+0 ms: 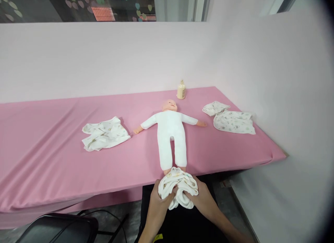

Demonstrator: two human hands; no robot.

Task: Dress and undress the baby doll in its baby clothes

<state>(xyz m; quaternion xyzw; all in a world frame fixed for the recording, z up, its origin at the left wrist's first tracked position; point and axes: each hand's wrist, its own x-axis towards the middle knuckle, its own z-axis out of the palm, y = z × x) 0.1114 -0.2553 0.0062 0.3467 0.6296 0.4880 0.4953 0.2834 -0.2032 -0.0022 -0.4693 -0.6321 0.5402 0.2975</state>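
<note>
A baby doll (171,131) in a white bodysuit lies on its back on the pink table cover (47,145), arms spread, feet toward me. Just below its feet, at the table's front edge, both my hands grip a bunched white printed baby garment (177,187). My left hand (159,201) holds its left side and my right hand (199,197) holds its right side, fingers buried in the cloth.
A crumpled printed garment (105,133) lies left of the doll; two more printed cloths (229,118) lie to its right. A small cream bottle (181,89) stands behind the doll's head. Pink walls enclose the back and right. A dark chair (57,227) sits lower left.
</note>
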